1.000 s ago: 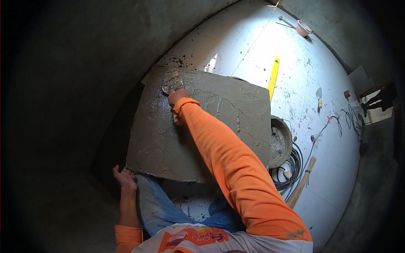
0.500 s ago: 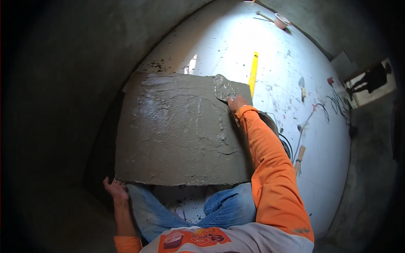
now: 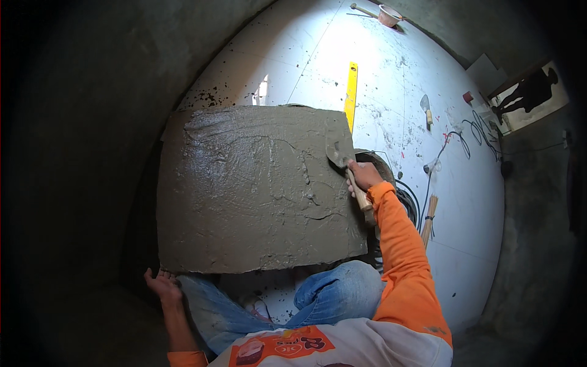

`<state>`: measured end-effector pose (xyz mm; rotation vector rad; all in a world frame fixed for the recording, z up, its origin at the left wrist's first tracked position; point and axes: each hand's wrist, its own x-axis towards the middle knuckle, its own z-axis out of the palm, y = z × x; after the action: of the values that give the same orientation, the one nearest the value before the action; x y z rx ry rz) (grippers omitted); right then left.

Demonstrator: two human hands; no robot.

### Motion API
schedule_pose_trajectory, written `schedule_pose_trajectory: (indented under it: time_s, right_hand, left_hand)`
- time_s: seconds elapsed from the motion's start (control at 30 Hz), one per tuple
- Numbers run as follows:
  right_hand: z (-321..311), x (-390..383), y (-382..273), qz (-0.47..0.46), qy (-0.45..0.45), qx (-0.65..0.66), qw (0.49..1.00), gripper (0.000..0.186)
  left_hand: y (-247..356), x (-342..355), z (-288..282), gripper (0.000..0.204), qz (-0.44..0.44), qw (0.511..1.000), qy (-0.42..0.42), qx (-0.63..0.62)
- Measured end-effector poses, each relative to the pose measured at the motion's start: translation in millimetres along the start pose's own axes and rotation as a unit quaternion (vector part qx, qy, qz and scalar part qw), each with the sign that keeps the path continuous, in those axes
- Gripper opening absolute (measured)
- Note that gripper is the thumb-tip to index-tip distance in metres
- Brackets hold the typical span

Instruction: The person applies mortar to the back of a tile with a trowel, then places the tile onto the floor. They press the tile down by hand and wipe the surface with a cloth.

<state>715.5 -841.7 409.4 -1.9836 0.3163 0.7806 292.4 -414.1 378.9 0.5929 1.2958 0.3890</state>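
Observation:
A rough-edged board coated in wet grey mortar spans the middle, above my jeans-clad legs. My right hand is closed round the wooden handle of a trowel, whose blade is at the board's upper right edge. My left hand is at the lower left corner, palm up, thumb out and fingers extended, their tips touching the board's edge. Behind the right side is a round, dirty tub, mostly hidden by board and arm.
A yellow level, small trowel, pink bucket, red cup, coiled cables and straw bundle lie on the pale floor. Dark walls curve around. A person shows in the doorway at right.
My right hand and trowel have swept from the board's upper left to its right edge, then lower along it. My left hand stays at the corner. The view has shifted.

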Motion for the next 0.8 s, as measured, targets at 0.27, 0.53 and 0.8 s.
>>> schedule_pose_trajectory:
  time_s: [0.27, 0.53, 0.8]
  right_hand:
    - [-26, 127, -7, -0.228, 0.169, -0.405, 0.869, 0.050]
    - [-24, 56, 5, -0.034, 0.048, -0.175, 0.983, 0.050]
    - [-45, 55, 18, -0.046, 0.008, -0.117, 0.992, 0.048]
  left_hand:
    - [-12, 9, -5, 0.071, -0.021, 1.000, 0.001, 0.003]
    - [0, 0, -14, 0.072, 0.005, 1.000, 0.006, 0.010]
    - [-27, 24, -4, 0.073, 0.005, 1.000, 0.011, 0.000]
